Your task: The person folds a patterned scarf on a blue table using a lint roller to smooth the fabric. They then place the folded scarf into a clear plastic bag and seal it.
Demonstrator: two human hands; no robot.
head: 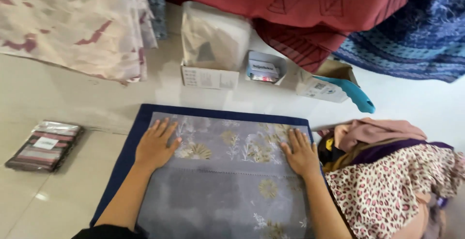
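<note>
At far left, a wrapped striped fabric pack (43,145) on the floor. Left hand (156,144) spread flat, pressing grey floral cloth (227,181) over a navy mat (127,154). Right hand (301,153) likewise flat, gripping nothing. Beside it, heaped leopard-print clothes (387,185).

Perhaps a fabric shop; hanging cloths (300,1)
</note>
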